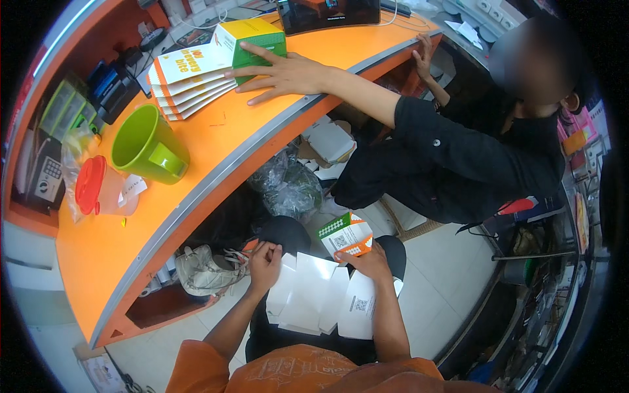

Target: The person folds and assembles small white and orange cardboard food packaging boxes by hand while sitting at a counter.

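Note:
My right hand [369,262] grips a small folded food carton [345,237] in white, green and orange, tilted above my right knee. White unfolded carton blanks [309,288] lie across my lap, pale side up. At their left edge, by my left knee, is my left hand [265,267] with its fingers curled together; what they hold, if anything, is hidden. On the orange counter, a co-worker's hand [278,73] rests spread on a green and yellow carton [250,40]. Beside it several white cartons [190,78] are stacked, overlapping.
The curved orange counter [216,134] runs along my left. On it stand a green bin [147,144], a red-lidded tub [98,187] and a screen [327,14]. Below are a clear plastic bag [288,183] and a light-coloured bag [203,270]. The co-worker [472,157] sits at the right.

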The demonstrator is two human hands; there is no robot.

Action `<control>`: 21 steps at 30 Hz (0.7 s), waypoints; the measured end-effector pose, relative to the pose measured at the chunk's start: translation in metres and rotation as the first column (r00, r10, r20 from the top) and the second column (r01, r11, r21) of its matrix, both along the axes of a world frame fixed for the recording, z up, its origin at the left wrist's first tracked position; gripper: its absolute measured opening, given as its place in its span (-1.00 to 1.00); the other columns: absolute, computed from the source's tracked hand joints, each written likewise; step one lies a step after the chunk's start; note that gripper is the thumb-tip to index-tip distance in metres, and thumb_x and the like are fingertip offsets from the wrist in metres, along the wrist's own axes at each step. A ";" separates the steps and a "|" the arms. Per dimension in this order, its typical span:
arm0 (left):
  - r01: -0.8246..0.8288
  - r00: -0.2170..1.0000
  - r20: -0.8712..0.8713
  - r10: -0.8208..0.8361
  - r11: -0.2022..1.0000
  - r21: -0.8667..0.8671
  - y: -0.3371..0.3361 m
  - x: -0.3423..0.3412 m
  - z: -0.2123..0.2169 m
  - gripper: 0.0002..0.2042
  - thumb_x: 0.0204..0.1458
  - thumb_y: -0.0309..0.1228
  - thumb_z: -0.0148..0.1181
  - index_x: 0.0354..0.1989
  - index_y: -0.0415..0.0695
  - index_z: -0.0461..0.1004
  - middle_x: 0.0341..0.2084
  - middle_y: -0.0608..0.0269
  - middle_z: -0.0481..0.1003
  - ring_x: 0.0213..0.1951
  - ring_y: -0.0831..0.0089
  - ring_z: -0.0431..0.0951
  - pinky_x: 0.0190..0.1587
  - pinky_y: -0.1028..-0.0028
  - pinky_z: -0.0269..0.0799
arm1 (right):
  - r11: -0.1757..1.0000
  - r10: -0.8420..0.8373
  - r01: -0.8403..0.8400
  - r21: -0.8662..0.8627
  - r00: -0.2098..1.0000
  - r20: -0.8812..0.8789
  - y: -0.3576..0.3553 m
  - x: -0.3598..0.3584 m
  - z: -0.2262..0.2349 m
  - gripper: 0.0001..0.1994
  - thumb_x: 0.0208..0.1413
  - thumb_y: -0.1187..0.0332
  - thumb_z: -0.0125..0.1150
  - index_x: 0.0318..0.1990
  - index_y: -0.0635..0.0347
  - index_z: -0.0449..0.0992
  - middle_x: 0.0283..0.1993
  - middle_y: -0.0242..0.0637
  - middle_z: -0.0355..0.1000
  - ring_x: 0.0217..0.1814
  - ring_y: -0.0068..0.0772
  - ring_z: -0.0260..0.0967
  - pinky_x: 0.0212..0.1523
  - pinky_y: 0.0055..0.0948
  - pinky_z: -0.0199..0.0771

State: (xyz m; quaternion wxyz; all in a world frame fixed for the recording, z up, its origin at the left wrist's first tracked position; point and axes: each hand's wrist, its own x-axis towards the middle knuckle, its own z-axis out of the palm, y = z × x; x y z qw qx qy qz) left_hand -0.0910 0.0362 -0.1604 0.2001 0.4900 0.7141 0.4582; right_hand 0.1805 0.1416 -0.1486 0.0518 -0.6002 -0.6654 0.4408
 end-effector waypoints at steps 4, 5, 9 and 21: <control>-0.001 1.000 0.007 0.001 1.000 -0.001 0.000 -0.001 -0.002 -0.82 0.06 -0.51 0.22 -0.56 -0.24 0.42 -0.70 0.23 0.26 -0.63 0.39 0.27 -0.52 0.35 0.15 | 0.999 0.010 -0.010 -0.030 1.000 0.008 0.000 -0.002 0.007 -0.12 -0.29 -0.16 0.47 0.17 0.21 0.40 0.13 0.00 0.44 0.21 -0.03 0.39 0.25 -0.15 0.27; 0.000 1.000 0.005 0.000 1.000 -0.004 0.000 -0.001 -0.002 -0.82 0.06 -0.51 0.23 -0.56 -0.25 0.42 -0.70 0.23 0.25 -0.62 0.38 0.27 -0.51 0.35 0.15 | 1.000 0.014 -0.014 -0.018 1.000 0.011 0.000 -0.002 0.006 -0.13 -0.28 -0.16 0.47 0.17 0.21 0.40 0.13 0.00 0.44 0.21 -0.03 0.39 0.26 -0.14 0.27; 0.000 1.000 0.011 0.000 1.000 -0.009 0.000 0.000 -0.001 -0.82 0.05 -0.51 0.23 -0.56 -0.25 0.41 -0.70 0.22 0.25 -0.62 0.38 0.27 -0.52 0.34 0.15 | 1.000 0.013 -0.013 -0.001 1.000 0.004 0.000 0.001 -0.002 -0.13 -0.27 -0.16 0.46 0.18 0.21 0.39 0.13 0.00 0.43 0.22 -0.02 0.38 0.26 -0.14 0.27; 0.000 1.000 0.011 0.000 1.000 -0.011 0.000 0.000 0.004 -0.82 0.07 -0.52 0.22 -0.55 -0.26 0.43 -0.69 0.24 0.27 -0.63 0.45 0.27 -0.53 0.40 0.15 | 0.997 0.009 -0.004 -0.074 0.997 0.072 0.002 -0.002 0.002 -0.05 -0.32 -0.21 0.44 0.24 0.19 0.35 0.17 -0.03 0.42 0.26 -0.03 0.35 0.32 -0.10 0.20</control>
